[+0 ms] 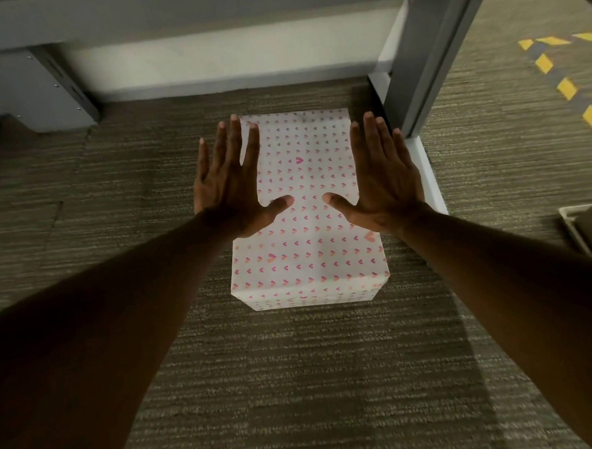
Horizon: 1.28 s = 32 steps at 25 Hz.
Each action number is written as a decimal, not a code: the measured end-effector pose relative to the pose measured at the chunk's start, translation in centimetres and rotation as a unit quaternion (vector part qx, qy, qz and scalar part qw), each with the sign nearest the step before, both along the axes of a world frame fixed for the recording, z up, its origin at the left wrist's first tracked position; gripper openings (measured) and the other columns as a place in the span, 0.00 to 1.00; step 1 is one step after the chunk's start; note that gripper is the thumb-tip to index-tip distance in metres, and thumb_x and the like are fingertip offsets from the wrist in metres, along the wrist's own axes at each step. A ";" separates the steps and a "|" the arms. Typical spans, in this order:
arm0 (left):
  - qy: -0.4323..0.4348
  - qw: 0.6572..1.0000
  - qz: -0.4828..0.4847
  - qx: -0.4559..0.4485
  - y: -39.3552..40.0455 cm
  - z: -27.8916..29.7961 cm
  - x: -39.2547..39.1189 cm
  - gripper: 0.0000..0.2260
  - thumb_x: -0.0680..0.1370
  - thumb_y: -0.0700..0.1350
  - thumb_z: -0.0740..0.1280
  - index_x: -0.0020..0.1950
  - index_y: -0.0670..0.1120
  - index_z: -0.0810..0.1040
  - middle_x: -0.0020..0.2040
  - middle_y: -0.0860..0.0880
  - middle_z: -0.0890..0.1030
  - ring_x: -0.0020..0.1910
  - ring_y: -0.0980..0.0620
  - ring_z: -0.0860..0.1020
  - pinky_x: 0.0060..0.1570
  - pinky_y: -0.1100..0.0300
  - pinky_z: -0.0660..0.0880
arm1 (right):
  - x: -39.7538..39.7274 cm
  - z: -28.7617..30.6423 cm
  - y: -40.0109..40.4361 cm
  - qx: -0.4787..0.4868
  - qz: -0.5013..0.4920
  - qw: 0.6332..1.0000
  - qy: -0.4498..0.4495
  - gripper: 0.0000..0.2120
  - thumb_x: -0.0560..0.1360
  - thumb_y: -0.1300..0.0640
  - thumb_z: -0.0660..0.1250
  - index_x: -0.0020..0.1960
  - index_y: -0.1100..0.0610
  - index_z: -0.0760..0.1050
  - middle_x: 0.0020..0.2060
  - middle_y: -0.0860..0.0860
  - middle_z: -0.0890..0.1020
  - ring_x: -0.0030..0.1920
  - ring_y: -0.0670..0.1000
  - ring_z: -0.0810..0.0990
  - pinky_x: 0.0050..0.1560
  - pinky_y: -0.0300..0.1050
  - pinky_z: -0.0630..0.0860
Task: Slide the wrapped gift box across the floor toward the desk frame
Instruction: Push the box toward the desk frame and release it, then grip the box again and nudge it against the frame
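Observation:
The wrapped gift box (307,230), white paper with rows of small pink hearts, lies flat on the grey carpet in the middle of the view. My left hand (231,190) is spread flat, palm down, over the box's left edge. My right hand (381,182) is spread the same way over its right edge. Both hold nothing, and I cannot tell whether they touch the box or hover above it. The desk frame's grey leg (430,59) rises at the box's far right corner, its white foot (425,173) running along the floor beside the box.
A white panel (211,67) closes off the space behind the box. A grey metal bracket (40,90) stands at the left. Yellow floor markings (567,88) run across the carpet at the far right, and a white-framed object (576,230) sits at the right edge.

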<state>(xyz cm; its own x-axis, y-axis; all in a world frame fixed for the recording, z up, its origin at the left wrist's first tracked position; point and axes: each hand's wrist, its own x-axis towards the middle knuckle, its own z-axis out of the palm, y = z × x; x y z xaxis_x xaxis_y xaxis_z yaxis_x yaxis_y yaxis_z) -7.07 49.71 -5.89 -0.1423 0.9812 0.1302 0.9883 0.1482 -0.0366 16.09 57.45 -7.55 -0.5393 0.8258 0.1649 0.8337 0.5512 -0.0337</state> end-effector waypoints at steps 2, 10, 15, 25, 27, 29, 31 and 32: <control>-0.003 1.000 -0.001 0.003 0.2 -0.3 -0.1 0.54 0.64 0.78 0.47 0.80 0.47 0.36 0.81 0.40 0.38 0.79 0.42 0.38 0.76 0.41 0.40 | 0.1 -0.1 0.3 0.001 -0.004 1.000 0.001 0.54 0.71 0.24 0.51 0.80 0.62 0.42 0.80 0.64 0.46 0.80 0.63 0.45 0.79 0.60 0.45; -0.003 1.000 -0.008 0.015 1.0 -1.8 -0.1 0.53 0.67 0.78 0.47 0.80 0.47 0.38 0.81 0.41 0.39 0.79 0.42 0.38 0.76 0.41 0.41 | -0.1 -1.1 0.9 -0.007 -0.012 1.000 0.012 0.55 0.69 0.23 0.49 0.80 0.61 0.42 0.80 0.63 0.47 0.80 0.63 0.45 0.79 0.61 0.46; -0.002 1.000 -0.008 0.003 1.3 -2.6 -0.3 0.53 0.66 0.79 0.46 0.80 0.47 0.37 0.81 0.41 0.38 0.79 0.42 0.38 0.76 0.41 0.42 | -0.3 -1.6 1.3 -0.013 -0.015 1.000 0.005 0.56 0.69 0.22 0.48 0.80 0.61 0.41 0.80 0.62 0.46 0.80 0.62 0.44 0.79 0.61 0.46; -0.154 0.983 0.086 -0.051 0.8 -5.3 -1.0 0.49 0.70 0.69 0.66 0.81 0.49 0.45 0.82 0.44 0.49 0.79 0.40 0.49 0.73 0.39 0.56 | -0.2 -3.1 1.9 -0.127 -0.072 0.985 0.093 0.51 0.73 0.31 0.62 0.80 0.58 0.41 0.80 0.59 0.54 0.79 0.61 0.53 0.77 0.58 0.58; -0.196 0.972 0.123 -0.048 0.5 -6.0 -1.3 0.46 0.71 0.65 0.69 0.80 0.47 0.52 0.79 0.42 0.58 0.77 0.39 0.57 0.71 0.40 0.62 | -0.2 -4.1 2.1 -0.181 -0.124 0.967 0.128 0.47 0.74 0.36 0.65 0.80 0.57 0.46 0.77 0.59 0.63 0.75 0.62 0.64 0.68 0.56 0.68; -0.260 0.949 0.172 -0.056 0.4 -6.5 -1.9 0.40 0.73 0.61 0.70 0.78 0.46 0.59 0.76 0.41 0.63 0.74 0.39 0.64 0.66 0.43 0.69 | 0.0 -5.1 2.1 -0.230 -0.155 0.941 0.191 0.34 0.77 0.44 0.66 0.77 0.56 0.57 0.70 0.58 0.72 0.65 0.60 0.76 0.53 0.45 0.76; -0.317 0.922 0.211 -0.074 0.3 -6.7 -2.5 0.31 0.77 0.56 0.67 0.76 0.45 0.65 0.73 0.41 0.70 0.68 0.40 0.71 0.58 0.48 0.76 | 0.2 -6.0 2.0 -0.263 -0.165 0.921 0.236 0.20 0.79 0.50 0.65 0.69 0.55 0.69 0.60 0.55 0.80 0.47 0.51 0.82 0.34 0.35 0.75; -0.336 0.913 0.218 -0.074 0.2 -6.7 -2.7 0.25 0.79 0.52 0.65 0.74 0.45 0.68 0.69 0.40 0.73 0.64 0.42 0.75 0.54 0.50 0.78 | 0.2 -6.4 2.0 -0.271 -0.173 0.914 0.248 0.16 0.79 0.52 0.65 0.65 0.55 0.73 0.56 0.54 0.81 0.41 0.47 0.81 0.29 0.34 0.72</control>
<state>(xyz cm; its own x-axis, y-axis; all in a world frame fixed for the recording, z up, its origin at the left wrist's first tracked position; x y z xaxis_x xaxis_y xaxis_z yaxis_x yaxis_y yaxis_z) -9.74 49.93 -12.63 -0.5232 0.8117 -0.2597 0.6427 0.5759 0.5053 16.29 59.47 -13.92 -0.2003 0.9658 -0.1647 0.7629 0.0483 -0.6447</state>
